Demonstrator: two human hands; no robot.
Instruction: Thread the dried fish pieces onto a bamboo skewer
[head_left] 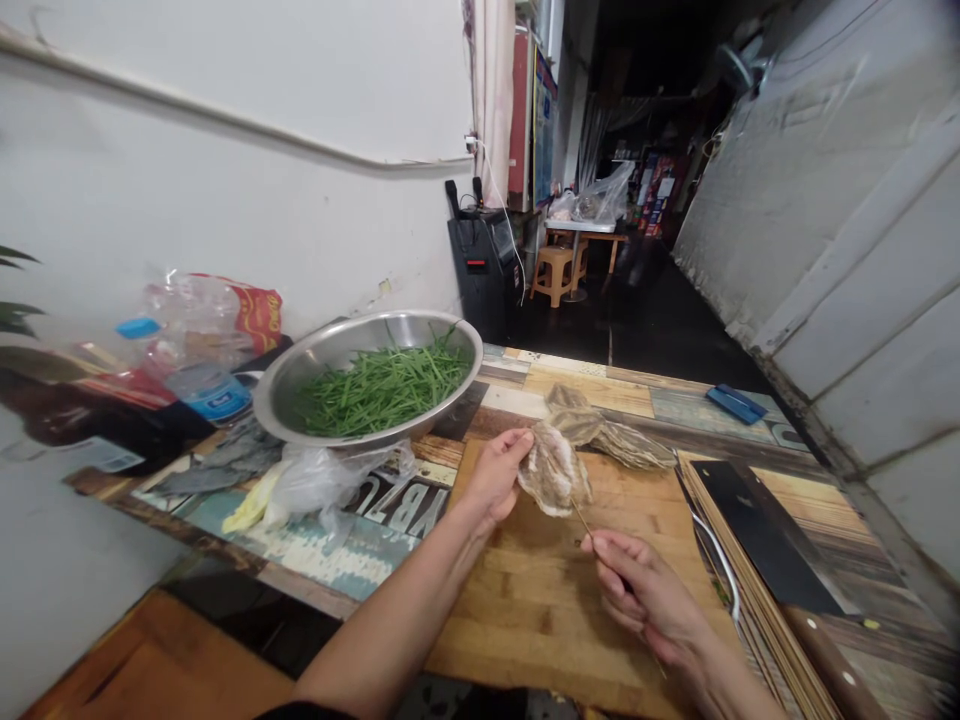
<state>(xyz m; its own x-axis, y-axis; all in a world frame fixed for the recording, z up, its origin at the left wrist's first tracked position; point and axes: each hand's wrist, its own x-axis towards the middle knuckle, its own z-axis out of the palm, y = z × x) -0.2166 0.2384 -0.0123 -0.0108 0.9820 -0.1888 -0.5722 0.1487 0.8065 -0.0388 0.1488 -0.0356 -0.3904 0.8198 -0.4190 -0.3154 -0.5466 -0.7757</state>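
My left hand (496, 474) pinches a flat, pale brown ribbed piece of food (553, 472) above a wooden cutting board (540, 590). A thin wooden skewer (582, 520) runs from that piece down into my right hand (643, 590), whose fingers are closed round its lower end. Two more ribbed brown pieces (611, 432) lie on the board's far edge, just behind the held one.
A steel bowl (330, 350) of green stalks stands at the left over a crumpled plastic bag (315, 482). A cleaver (757, 535) lies at the right beside a stack of skewers (731, 570). Bottles and bags (202, 340) crowd the wall. A blue object (735, 402) rests far right.
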